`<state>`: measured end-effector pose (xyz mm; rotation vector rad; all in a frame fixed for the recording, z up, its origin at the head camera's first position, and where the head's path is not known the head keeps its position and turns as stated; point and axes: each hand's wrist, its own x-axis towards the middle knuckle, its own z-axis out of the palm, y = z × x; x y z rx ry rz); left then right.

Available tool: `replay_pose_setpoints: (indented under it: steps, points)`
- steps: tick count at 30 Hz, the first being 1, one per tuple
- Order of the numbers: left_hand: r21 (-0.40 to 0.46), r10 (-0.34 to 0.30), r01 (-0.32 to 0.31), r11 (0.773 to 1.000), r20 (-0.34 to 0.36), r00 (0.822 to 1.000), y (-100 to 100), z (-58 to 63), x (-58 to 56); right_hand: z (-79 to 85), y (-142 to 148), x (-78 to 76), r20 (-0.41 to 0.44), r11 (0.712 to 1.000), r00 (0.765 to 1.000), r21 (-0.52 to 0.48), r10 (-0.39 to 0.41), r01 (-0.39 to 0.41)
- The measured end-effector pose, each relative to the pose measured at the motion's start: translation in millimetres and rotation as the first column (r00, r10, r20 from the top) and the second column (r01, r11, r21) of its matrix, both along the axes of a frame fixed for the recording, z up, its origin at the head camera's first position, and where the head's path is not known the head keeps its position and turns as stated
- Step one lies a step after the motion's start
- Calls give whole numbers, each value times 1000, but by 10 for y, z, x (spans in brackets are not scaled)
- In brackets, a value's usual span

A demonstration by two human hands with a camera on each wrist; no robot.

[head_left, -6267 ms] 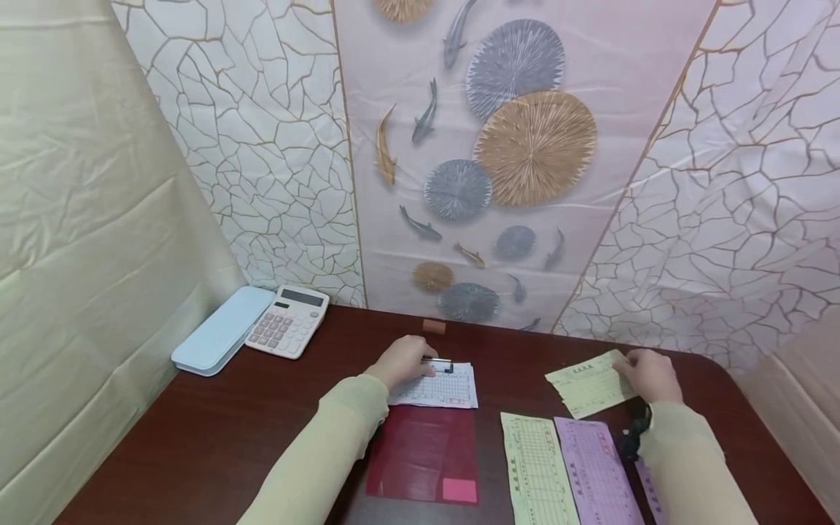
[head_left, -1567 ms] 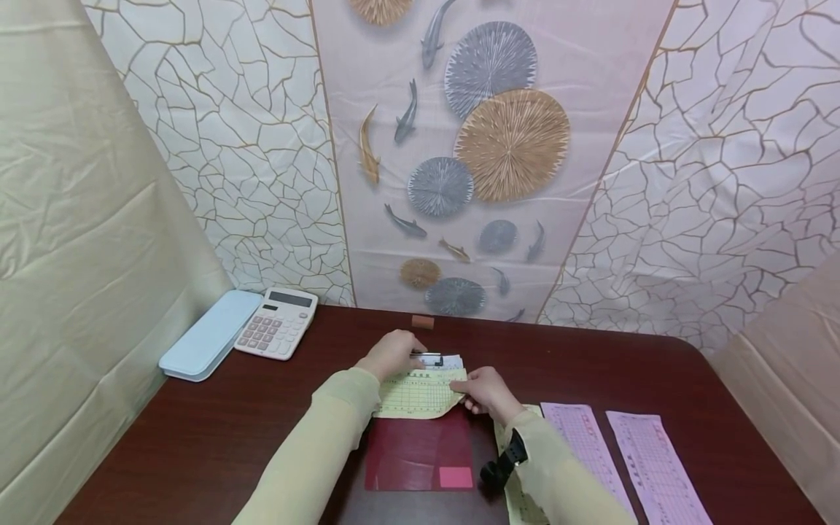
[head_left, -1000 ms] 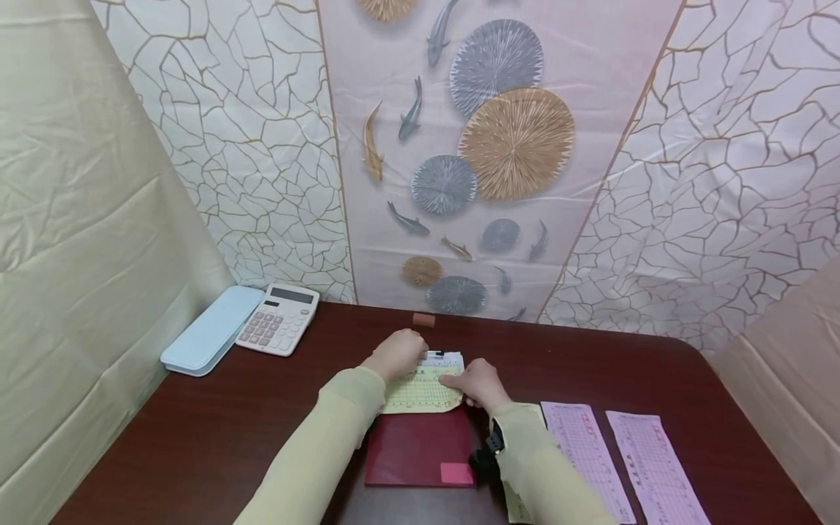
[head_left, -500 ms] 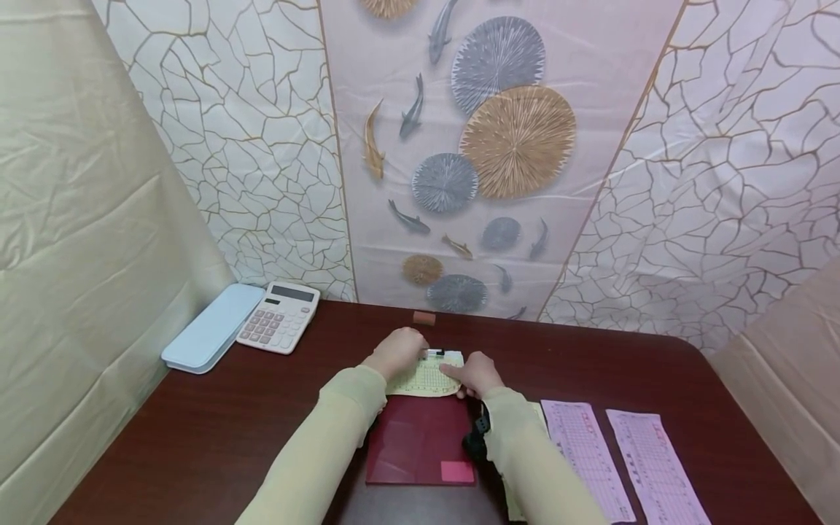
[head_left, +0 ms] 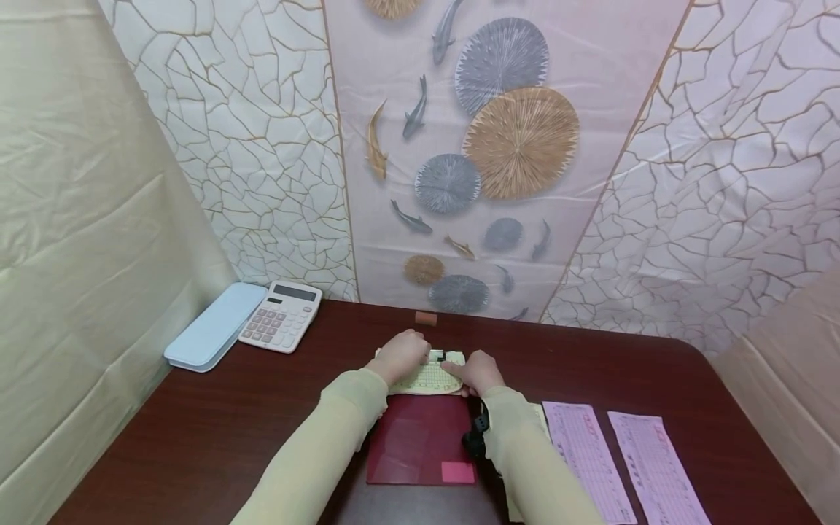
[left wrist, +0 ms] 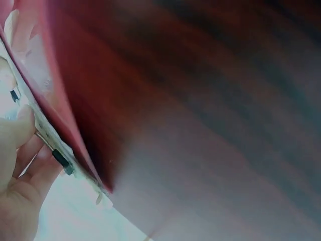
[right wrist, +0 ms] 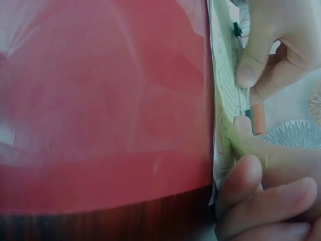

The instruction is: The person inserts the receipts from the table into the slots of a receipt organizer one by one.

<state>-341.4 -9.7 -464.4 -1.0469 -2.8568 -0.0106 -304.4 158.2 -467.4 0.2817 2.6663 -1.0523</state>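
Note:
A dark red folder (head_left: 420, 441) with a pink label lies in the middle of the table, a metal clip (head_left: 436, 356) with black ends at its far end. My left hand (head_left: 402, 355) pinches the clip between thumb and fingers; the left wrist view shows this clip bar (left wrist: 61, 160) close up. A yellow printed slip (head_left: 429, 379) lies over white sheets at the clip, slightly bowed. At its right side my right hand (head_left: 481, 372) holds the slip's edge, thumb on top. In the right wrist view the right-hand fingers (right wrist: 271, 201) are curled by the paper edge.
A white calculator (head_left: 281, 319) and a light blue case (head_left: 216, 326) stand at the back left. Purple printed slips (head_left: 590, 459) lie to the right, with a yellow slip (head_left: 539, 413) partly under the right sleeve. A small brown block (head_left: 426, 319) sits at the back edge.
The right hand has brought the yellow slip from the right onto the folder and slid it away from me toward the clip, over the white sheets. The left hand has stayed at the clip.

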Motion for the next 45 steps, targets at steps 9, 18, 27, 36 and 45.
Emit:
replay_pose_setpoints:
  steps: [9,18,27,36,45]
  points:
    - [13,44,-44,999,58,997,-25,5,78,-31,-2,79,-5,999,999,-25,37,-37]
    - [112,58,-73,991,137,989,1,-14,41,15,99,205,-143,999,989,-6,37,-38]
    - [146,97,-130,981,214,972,12,53,41,141,267,264,-193,1000,981,-8,-28,27]
    - [143,123,-158,977,228,966,3,22,3,234,433,315,-186,1000,982,15,-10,13]
    - [147,91,-119,982,184,979,-19,-14,-29,267,618,482,-233,987,965,128,121,-93]
